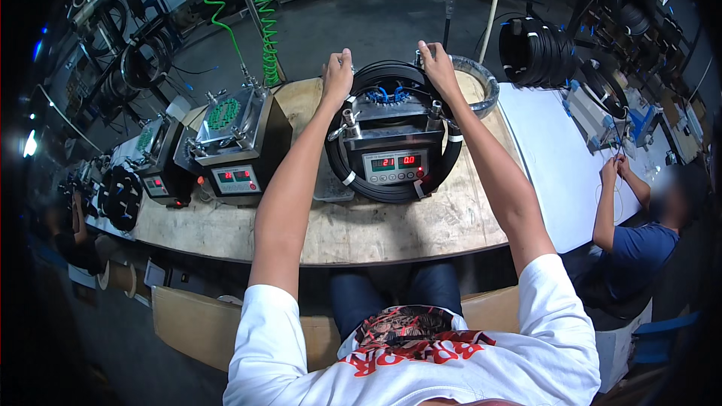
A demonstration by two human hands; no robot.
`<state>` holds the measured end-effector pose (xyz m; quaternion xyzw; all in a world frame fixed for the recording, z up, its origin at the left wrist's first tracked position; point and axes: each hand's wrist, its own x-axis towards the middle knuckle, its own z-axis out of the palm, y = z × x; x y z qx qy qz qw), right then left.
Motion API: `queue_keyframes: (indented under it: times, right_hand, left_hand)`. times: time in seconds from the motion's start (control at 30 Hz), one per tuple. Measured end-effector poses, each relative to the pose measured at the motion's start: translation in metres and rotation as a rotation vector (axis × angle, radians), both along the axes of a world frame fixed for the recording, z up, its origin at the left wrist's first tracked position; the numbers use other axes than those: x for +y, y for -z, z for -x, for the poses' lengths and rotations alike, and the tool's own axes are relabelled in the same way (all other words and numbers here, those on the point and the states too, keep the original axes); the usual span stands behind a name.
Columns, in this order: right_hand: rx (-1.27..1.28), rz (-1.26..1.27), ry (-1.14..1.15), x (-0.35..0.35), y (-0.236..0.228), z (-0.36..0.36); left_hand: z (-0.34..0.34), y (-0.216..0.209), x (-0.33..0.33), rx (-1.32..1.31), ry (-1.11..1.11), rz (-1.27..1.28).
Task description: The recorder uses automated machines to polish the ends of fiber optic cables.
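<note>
We gripped one black hose coil (pixel 391 188) near the bench's (pixel 361 233) far edge, left hand (pixel 336 75) and right hand (pixel 436 66) curled over its top. It ringed one of two metal machines (pixel 389 143).

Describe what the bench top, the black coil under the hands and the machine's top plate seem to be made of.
Bench top: likely plywood, pale, scuffed, unvarnished grain. Black coil: probably plastic or rubber tubing, smooth, slightly shiny, bound with white bands. Top plate: metal, silvery, reflective.
</note>
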<state>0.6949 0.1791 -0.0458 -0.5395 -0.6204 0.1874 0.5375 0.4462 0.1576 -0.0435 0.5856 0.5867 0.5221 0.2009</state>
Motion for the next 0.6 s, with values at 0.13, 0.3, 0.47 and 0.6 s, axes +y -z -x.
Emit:
queue_keyframes:
  times: [0.13, 0.3, 0.47, 0.6]
  right_hand:
    - [-0.033, 0.021, -0.029, -0.012, -0.004, 0.007]
    - [-0.095, -0.065, 0.05, -0.015, -0.004, 0.009]
    - [-0.013, -0.063, -0.045, -0.013, 0.001, 0.002]
    - [-0.043, -0.169, -0.092, -0.004, 0.002, 0.001]
  left_hand:
    - [0.006, 0.008, 0.004, 0.077, 0.014, 0.027]
    - [0.01, 0.015, 0.013, 0.087, 0.028, 0.013]
    - [0.005, 0.014, 0.013, 0.11, -0.01, 0.037]
    - [0.006, 0.011, 0.011, 0.169, -0.056, -0.04]
